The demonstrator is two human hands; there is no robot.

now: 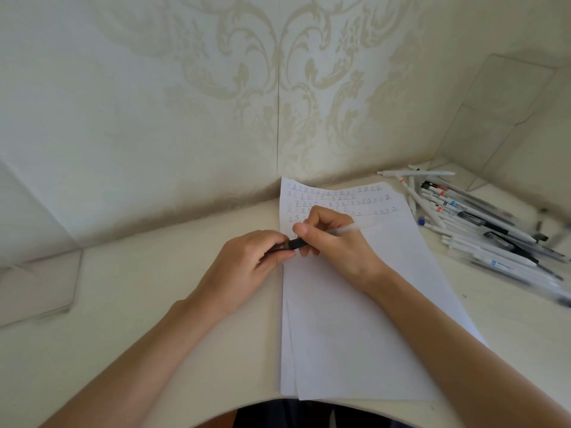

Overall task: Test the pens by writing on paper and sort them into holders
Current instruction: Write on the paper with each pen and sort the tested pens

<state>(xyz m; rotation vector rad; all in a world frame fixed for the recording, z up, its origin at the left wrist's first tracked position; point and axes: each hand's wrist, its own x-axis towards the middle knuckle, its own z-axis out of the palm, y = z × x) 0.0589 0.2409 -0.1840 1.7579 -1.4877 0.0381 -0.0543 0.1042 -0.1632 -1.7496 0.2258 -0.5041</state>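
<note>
Pen [296, 243] lies over the top part of the paper [355, 304], caught between both hands. The left hand [247, 261] pinches its dark end, which may be the cap, on the 9 o'clock side. The right hand [333, 242] curls round the see-through barrel on the 3 o'clock side. I think the pen is light, thin and stiff. Its smooth plastic could slip, so a snug pinch near the dark part is best. The tip is hidden, so I cannot tell if it is out.

The paper looks soft and floppy and could slide on the table [154, 273], so a hand should rest on it when writing. Rows of small marks fill its top. A pile of pens [482, 223] waits at 3 o'clock from the paper. They look round and could roll. A clear holder [40, 288] sits at 9 o'clock and a second clear holder [494, 118] at 1 o'clock. Both look hard and could tip if bumped.
</note>
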